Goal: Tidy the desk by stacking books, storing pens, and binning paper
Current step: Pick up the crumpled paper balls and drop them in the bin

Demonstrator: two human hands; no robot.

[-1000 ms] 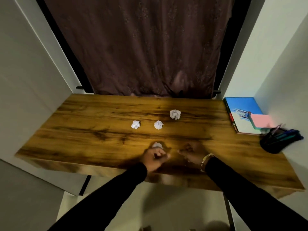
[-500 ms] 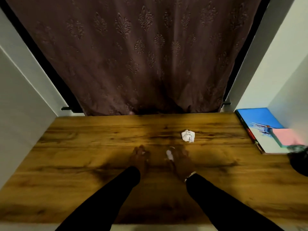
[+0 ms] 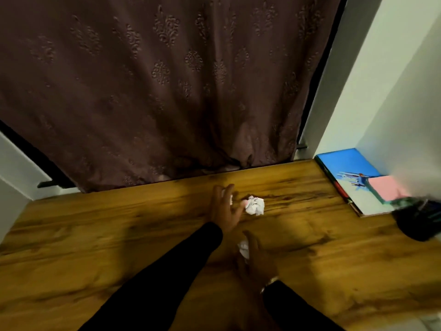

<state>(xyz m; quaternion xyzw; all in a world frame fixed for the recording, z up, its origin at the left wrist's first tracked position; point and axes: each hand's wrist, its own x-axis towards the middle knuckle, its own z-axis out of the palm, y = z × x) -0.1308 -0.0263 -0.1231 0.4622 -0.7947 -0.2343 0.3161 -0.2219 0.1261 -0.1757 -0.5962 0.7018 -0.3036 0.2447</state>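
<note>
A crumpled white paper ball (image 3: 255,205) lies on the wooden desk (image 3: 95,235) near its far edge. My left hand (image 3: 224,209) reaches over to it with fingers spread, its thumb tip touching the ball; a bit of white paper (image 3: 230,199) shows inside this hand. Nearer me, my right hand (image 3: 256,258) is curled around another crumpled paper (image 3: 244,249). At the right wall a stack of books (image 3: 346,163) with a blue cover on top carries a pink notepad (image 3: 384,187).
A black pen holder (image 3: 420,223) with several pens stands blurred at the right edge, in front of the books. A dark brown curtain (image 3: 167,91) hangs behind the desk. White walls close in on both sides.
The view moved closer to the desk. Two loose paper balls have left the desk into my hands. My left hand moved forward and right to the last ball; my right hand drew back.
</note>
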